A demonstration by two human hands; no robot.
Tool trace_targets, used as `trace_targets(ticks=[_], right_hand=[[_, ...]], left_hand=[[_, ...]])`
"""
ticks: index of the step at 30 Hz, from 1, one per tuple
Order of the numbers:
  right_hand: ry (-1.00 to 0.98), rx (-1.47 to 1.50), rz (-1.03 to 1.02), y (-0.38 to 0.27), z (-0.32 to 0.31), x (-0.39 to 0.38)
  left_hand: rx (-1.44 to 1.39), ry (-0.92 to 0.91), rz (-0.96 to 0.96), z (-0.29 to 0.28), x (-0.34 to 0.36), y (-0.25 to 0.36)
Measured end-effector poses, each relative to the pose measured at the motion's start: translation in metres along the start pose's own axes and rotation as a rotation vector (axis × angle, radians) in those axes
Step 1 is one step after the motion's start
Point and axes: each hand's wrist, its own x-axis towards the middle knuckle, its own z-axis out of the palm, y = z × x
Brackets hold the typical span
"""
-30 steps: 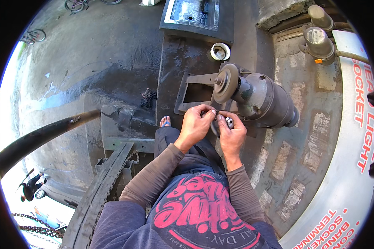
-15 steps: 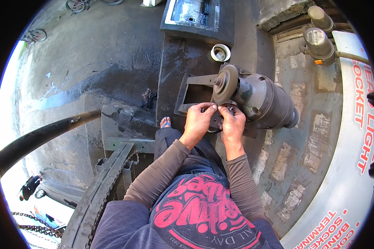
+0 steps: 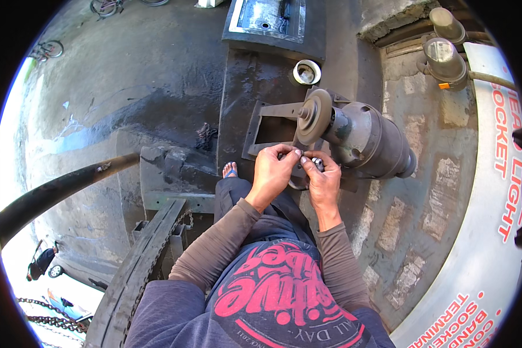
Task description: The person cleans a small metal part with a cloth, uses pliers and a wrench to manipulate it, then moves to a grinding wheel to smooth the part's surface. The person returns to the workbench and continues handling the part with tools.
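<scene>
Both hands meet close in front of a bench grinder, just below its round grinding wheel [image 3: 315, 118]. My left hand [image 3: 271, 177] is closed, thumb and fingers pinched together; what lies in the pinch is too small to make out. My right hand [image 3: 325, 185] is curled round a small shiny metal part [image 3: 318, 164] that shows between thumb and fingers. The fingertips of the two hands almost touch. The grinder's grey cylindrical motor [image 3: 370, 141] is to the right of the wheel. A metal frame [image 3: 279, 111] extends left from the grinder.
A white round tub [image 3: 307, 73] stands beyond the wheel, near a metal basin [image 3: 267, 29]. Left of me are a dark pipe [image 3: 69, 191] and a long beam [image 3: 134, 272] with chain. A brick-patterned wall and a lettered signboard [image 3: 496, 156] are at the right.
My hands have drawn slightly down from the wheel. My right thumb and fingers have shifted, and the shiny metal part shows more plainly.
</scene>
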Motion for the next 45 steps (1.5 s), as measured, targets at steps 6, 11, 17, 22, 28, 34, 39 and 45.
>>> trace_targets(ticks=[6, 11, 17, 22, 28, 34, 39, 45], right_hand=[[-0.104, 0.286, 0.311, 0.004, -0.011, 0.005], [0.063, 0.263, 0.243, -0.006, 0.005, 0.016], [0.104, 0.361, 0.236, -0.012, 0.003, 0.017], [0.081, 0.318, 0.18, -0.014, 0.003, 0.005], [-0.02, 0.245, 0.246, -0.01, 0.002, -0.008], [-0.018, 0.312, 0.324, -0.002, -0.004, 0.007], [0.084, 0.468, 0.323, -0.004, 0.002, 0.022], [0.069, 0.574, 0.363, -0.004, -0.002, 0.021]], left_hand=[[0.627, -0.047, 0.56, -0.021, 0.004, 0.009], [0.31, 0.081, 0.131, -0.013, 0.006, -0.003], [-0.031, 0.04, -0.004, -0.009, 0.006, -0.019], [-0.3, -0.084, -0.275, -0.008, -0.004, 0.008], [0.331, 0.022, 0.315, -0.01, -0.003, 0.005], [0.504, 0.006, 0.419, -0.017, 0.001, 0.011], [0.133, 0.155, 0.125, -0.018, 0.013, -0.022], [-0.348, -0.006, -0.265, -0.028, 0.007, -0.013]])
